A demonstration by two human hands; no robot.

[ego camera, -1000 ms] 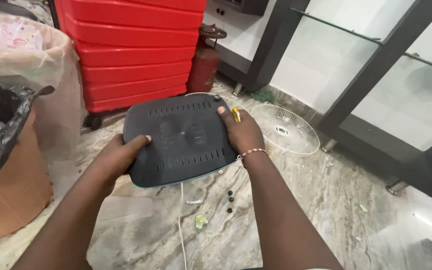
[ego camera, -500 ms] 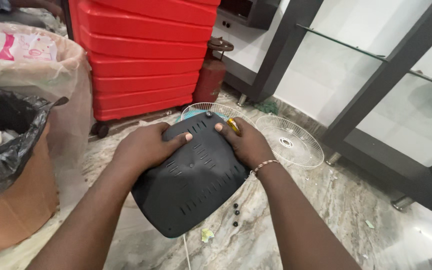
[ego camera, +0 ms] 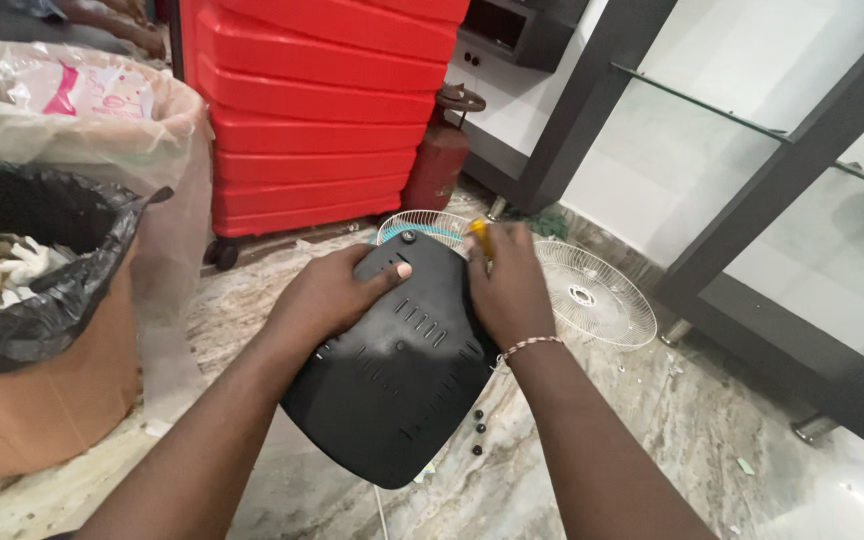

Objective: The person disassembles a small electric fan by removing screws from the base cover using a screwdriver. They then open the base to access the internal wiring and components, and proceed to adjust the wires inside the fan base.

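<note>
Fingers of two hands, left hand [ego camera: 337,295] and right hand [ego camera: 505,290], grasp one black panel [ego camera: 397,385].

I have one view only, from the camera on my head, looking down and forward past my arms at the marble floor [ego camera: 652,430] close below. Near, it takes in my left hand [ego camera: 337,290] and right hand [ego camera: 507,290]; far, the red suitcase [ego camera: 322,110] and glass shelving [ego camera: 752,180].
</note>
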